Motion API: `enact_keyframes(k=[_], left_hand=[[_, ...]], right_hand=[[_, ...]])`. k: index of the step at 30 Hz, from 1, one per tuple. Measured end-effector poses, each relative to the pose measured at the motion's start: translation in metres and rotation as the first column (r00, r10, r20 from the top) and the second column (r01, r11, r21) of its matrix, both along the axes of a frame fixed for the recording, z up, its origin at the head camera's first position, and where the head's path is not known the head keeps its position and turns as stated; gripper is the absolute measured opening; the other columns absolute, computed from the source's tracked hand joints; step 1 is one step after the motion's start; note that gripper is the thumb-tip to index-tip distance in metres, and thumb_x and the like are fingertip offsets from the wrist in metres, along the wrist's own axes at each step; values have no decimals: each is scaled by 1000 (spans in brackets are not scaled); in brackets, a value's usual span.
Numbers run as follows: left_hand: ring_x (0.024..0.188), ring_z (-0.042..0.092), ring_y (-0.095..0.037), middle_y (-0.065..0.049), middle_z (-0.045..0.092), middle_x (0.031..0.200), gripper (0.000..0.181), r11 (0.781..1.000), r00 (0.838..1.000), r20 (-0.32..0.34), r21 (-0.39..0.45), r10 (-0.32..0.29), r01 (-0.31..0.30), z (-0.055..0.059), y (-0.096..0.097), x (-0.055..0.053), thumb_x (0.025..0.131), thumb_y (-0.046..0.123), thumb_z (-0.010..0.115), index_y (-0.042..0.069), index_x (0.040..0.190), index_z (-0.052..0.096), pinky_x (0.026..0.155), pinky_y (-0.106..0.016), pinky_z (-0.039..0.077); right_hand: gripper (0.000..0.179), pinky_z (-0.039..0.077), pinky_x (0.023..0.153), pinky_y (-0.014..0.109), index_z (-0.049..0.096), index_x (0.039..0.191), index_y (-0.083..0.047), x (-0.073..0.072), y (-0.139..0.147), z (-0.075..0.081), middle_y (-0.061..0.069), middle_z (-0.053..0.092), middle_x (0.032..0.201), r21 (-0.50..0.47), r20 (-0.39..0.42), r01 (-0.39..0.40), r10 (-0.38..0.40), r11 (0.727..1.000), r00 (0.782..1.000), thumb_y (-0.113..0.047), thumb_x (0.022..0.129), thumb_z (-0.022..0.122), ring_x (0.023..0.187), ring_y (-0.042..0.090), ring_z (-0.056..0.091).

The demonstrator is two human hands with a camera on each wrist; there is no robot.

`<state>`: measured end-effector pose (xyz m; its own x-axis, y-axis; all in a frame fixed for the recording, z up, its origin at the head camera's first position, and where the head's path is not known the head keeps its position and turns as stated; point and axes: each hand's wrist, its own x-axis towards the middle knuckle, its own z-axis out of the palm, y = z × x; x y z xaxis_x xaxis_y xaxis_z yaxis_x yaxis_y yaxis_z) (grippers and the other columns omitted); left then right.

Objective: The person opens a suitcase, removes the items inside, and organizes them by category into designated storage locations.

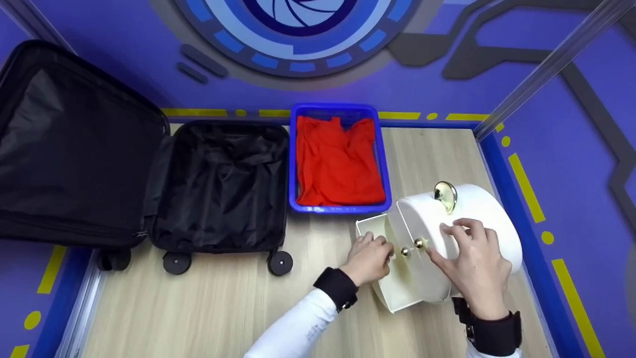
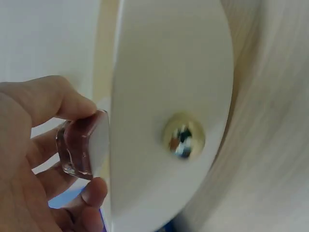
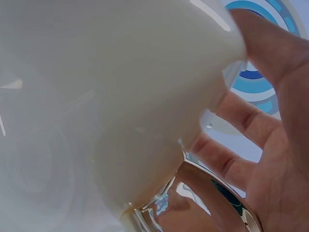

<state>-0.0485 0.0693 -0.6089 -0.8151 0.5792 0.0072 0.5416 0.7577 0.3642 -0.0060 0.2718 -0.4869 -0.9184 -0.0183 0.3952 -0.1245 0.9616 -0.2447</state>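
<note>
My left hand (image 1: pixel 369 258) reaches into the pulled-out drawer (image 1: pixel 400 288) of a white rounded drawer box (image 1: pixel 489 223). In the left wrist view it pinches a small clear-edged block (image 2: pixel 79 145), dark red with a pale flat face, between thumb and fingers, beside the drawer front (image 2: pixel 159 58) with its gold knob (image 2: pixel 184 135). The head view hides this block. My right hand (image 1: pixel 477 261) rests against the box, fingers spread and bent, thumb near another gold knob (image 1: pixel 421 243). A shiny gold oval piece (image 1: pixel 445 195) stands on the box.
A blue basket (image 1: pixel 295 164) holding folded red cloth (image 1: pixel 340 164) stands at the back centre. Left of it lies an open black suitcase (image 1: pixel 218 194), its lid (image 1: pixel 74 149) leaning on the left wall. Purple panels (image 1: pixel 348 89) border the wooden table (image 1: pixel 208 303).
</note>
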Motion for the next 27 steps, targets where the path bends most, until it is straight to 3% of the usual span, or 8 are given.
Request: enact_keyframes(k=[3, 9, 12, 15, 23, 25, 27], left_hand=[[89, 57, -17, 10, 67, 95, 19, 992, 999, 9, -122, -35, 35, -7, 16, 1, 80, 31, 78, 27, 97, 70, 78, -29, 39], [97, 59, -16, 9, 66, 103, 33, 940, 993, 115, -342, 16, 25, -19, 38, 6, 84, 42, 74, 28, 114, 69, 87, -34, 38], [102, 58, -16, 7, 65, 110, 45, 917, 988, 146, -399, 48, 14, -24, 45, 7, 86, 46, 72, 28, 127, 66, 89, -35, 38], [104, 58, -15, 6, 62, 117, 54, 893, 989, 132, -450, 64, 2, -27, 49, 8, 88, 52, 70, 28, 136, 62, 90, -34, 39], [101, 58, -13, 5, 59, 113, 58, 793, 993, 88, -609, 75, -6, -32, 56, 10, 88, 55, 69, 31, 140, 60, 92, -34, 36], [101, 58, -13, 6, 60, 113, 54, 787, 993, 85, -617, 78, -9, -33, 58, 11, 89, 54, 69, 32, 138, 61, 92, -34, 36], [103, 58, -13, 7, 60, 114, 52, 796, 994, 83, -605, 75, -10, -32, 58, 11, 91, 53, 68, 33, 138, 61, 92, -34, 36]], right_hand=[[59, 47, 41, 58, 75, 107, -14, 0, -1, 0, 12, 65, 116, 4, 4, -4, 4, 1000, 1000, -31, 57, 101, 93, 45, 61], [59, 47, 40, 59, 75, 107, -14, 1, -2, -1, 11, 65, 117, 3, 2, -8, 8, 1000, 1000, -32, 58, 101, 95, 44, 61], [59, 48, 41, 58, 75, 106, -14, 1, -1, 0, 11, 65, 116, 4, -12, -14, 14, 1000, 1000, -31, 57, 101, 95, 44, 61], [59, 48, 41, 57, 75, 106, -14, 0, -1, 0, 11, 65, 115, 6, -21, -17, 17, 1000, 1000, -31, 56, 101, 94, 44, 61], [59, 47, 41, 57, 75, 106, -14, 0, 0, -1, 11, 65, 115, 3, -24, -23, 24, 1000, 999, -32, 56, 101, 94, 44, 61], [59, 48, 41, 57, 75, 106, -14, 0, 1, -1, 11, 65, 115, 1, -24, -24, 24, 1000, 999, -31, 56, 101, 94, 44, 61], [59, 48, 41, 57, 75, 105, -14, 1, 1, -1, 11, 65, 115, 0, -24, -21, 22, 1000, 999, -31, 56, 102, 94, 44, 61]])
